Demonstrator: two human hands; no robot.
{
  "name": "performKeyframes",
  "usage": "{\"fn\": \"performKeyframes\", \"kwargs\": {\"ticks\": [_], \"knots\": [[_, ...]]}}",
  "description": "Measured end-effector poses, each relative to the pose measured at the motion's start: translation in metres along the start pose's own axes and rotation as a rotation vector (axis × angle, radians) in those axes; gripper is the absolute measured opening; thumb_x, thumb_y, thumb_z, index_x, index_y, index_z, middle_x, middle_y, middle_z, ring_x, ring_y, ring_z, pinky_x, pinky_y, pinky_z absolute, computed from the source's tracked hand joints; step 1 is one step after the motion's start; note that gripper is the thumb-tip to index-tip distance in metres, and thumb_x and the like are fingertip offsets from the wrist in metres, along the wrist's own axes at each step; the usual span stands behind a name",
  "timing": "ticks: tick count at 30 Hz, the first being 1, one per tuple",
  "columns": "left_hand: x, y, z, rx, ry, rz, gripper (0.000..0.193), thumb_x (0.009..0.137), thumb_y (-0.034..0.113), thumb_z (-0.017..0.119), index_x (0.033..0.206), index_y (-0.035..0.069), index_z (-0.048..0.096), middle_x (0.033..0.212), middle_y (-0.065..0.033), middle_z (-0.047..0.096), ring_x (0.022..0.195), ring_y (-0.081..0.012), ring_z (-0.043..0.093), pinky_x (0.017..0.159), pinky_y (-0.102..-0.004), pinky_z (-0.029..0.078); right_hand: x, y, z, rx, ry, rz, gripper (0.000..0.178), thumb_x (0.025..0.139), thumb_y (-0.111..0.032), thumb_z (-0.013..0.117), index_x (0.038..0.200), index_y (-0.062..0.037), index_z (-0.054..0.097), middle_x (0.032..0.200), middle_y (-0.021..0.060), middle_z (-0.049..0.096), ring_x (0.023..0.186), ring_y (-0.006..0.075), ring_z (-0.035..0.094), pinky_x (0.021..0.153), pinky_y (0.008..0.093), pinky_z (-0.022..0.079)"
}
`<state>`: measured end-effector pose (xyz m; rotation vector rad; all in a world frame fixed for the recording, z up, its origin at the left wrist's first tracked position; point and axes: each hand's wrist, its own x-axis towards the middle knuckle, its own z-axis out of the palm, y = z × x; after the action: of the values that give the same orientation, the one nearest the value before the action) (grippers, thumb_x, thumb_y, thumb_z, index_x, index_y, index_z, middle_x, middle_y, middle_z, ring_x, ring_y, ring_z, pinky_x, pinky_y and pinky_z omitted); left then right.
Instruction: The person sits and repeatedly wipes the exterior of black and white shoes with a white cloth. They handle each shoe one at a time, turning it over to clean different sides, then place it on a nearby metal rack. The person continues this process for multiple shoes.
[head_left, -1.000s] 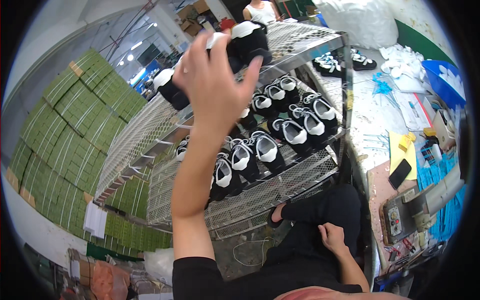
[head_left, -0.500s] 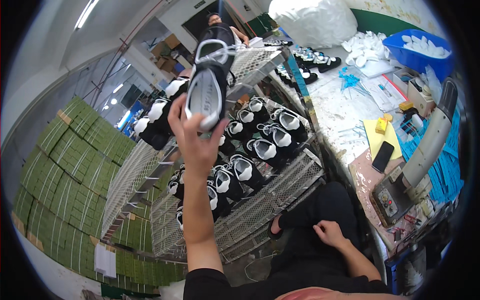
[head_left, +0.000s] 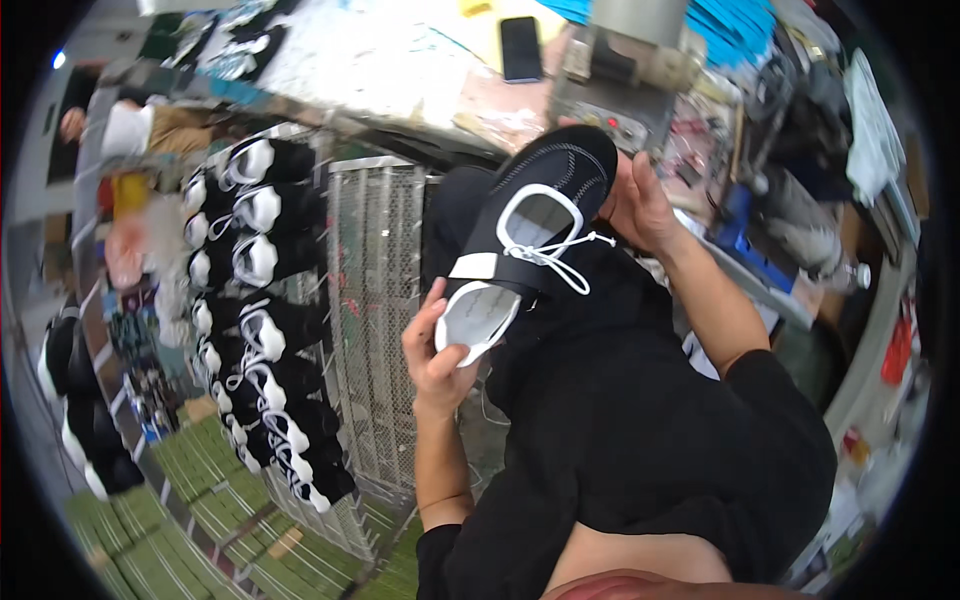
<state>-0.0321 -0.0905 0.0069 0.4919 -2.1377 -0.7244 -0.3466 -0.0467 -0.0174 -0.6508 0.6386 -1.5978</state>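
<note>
Beyond lies a cluttered white counter [head_left: 375, 62]; the left hand [head_left: 434, 352] grips a black, white-laced shoe [head_left: 515, 268] by the heel, the right hand [head_left: 642, 207] open beside its toe.

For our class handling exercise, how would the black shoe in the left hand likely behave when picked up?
The black shoe probably bends somewhat, its stitched upper looking like fabric. Its thin white lace, hanging in loose loops, likely flops.
</note>
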Motion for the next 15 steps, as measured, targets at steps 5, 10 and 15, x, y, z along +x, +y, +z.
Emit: {"fn": "performKeyframes", "kwargs": {"ticks": [5, 10, 15], "knots": [[-0.013, 0.008, 0.047, 0.251, -0.038, -0.311, 0.052, 0.07, 0.004, 0.089, 0.108, 0.006, 0.052, 0.131, -0.0216, 0.047, 0.132, -0.0396, 0.046, 0.111, -0.05, 0.038, -0.046, -0.021, 0.011, -0.567, 0.29, -0.096, 0.051, 0.1, -0.026, 0.061, 0.141, 0.0027, 0.051, 0.126, 0.0097, 0.064, 0.116, 0.0148, 0.058, 0.102, 0.0293, 0.045], [0.007, 0.023, 0.067, -0.254, 0.119, -0.52, 0.062, 0.088, 0.01, 0.072, 0.138, 0.001, 0.036, 0.129, -0.0185, 0.053, 0.12, -0.0261, 0.051, 0.104, -0.0411, 0.039, -0.077, -0.012, 0.039, -0.789, 0.336, -0.247, 0.062, 0.095, -0.02, 0.07, 0.146, 0.0042, 0.045, 0.131, 0.0168, 0.064, 0.118, 0.0201, 0.062, 0.104, 0.0322, 0.045], [0.051, 0.025, 0.085, -0.769, 0.132, -0.869, 0.063, 0.093, -0.003, 0.064, 0.146, 0.0, 0.029, 0.122, -0.0181, 0.065, 0.111, -0.0183, 0.062, 0.095, -0.0283, 0.048, -0.081, -0.011, 0.044, -0.88, 0.325, -0.326, 0.068, 0.092, -0.021, 0.075, 0.146, 0.0055, 0.043, 0.129, 0.0208, 0.065, 0.117, 0.0244, 0.065, 0.102, 0.033, 0.048]]}}
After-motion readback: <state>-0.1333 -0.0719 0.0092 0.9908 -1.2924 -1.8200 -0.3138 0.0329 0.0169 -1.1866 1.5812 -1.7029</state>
